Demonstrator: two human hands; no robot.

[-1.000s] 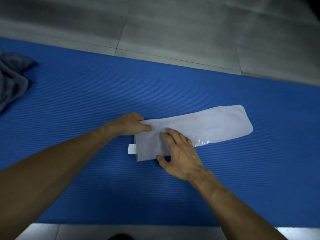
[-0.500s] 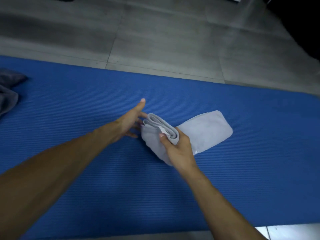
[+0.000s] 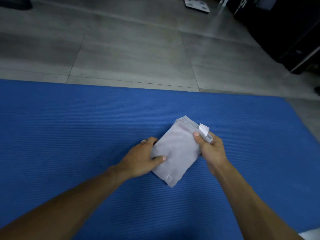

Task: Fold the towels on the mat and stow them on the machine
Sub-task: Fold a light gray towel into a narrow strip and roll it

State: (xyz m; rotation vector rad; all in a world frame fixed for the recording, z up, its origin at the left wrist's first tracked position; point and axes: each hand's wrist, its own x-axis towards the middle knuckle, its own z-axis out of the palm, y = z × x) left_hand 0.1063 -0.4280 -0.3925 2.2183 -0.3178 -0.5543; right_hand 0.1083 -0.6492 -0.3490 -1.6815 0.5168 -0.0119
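A pale grey towel (image 3: 176,149) lies folded into a small thick rectangle on the blue ribbed mat (image 3: 69,135), right of centre. My left hand (image 3: 143,160) grips its left edge, thumb on top and fingers at the far side. My right hand (image 3: 210,149) pinches the right edge near the far corner, where a white label (image 3: 204,131) sticks up beside the thumb. The towel's layers show stacked at its far corner. A dark machine (image 3: 284,26) stands at the upper right, cut off by the frame.
Grey floor tiles (image 3: 131,49) run beyond the mat's far edge. A white flat scale-like object (image 3: 197,5) lies on the floor at the top. A dark shape (image 3: 15,3) sits at the top left corner.
The long towel strip was folded over on itself into a compact rectangle. Both hands now hold its sides. The view swung right, so the dark cloth at the left is gone.
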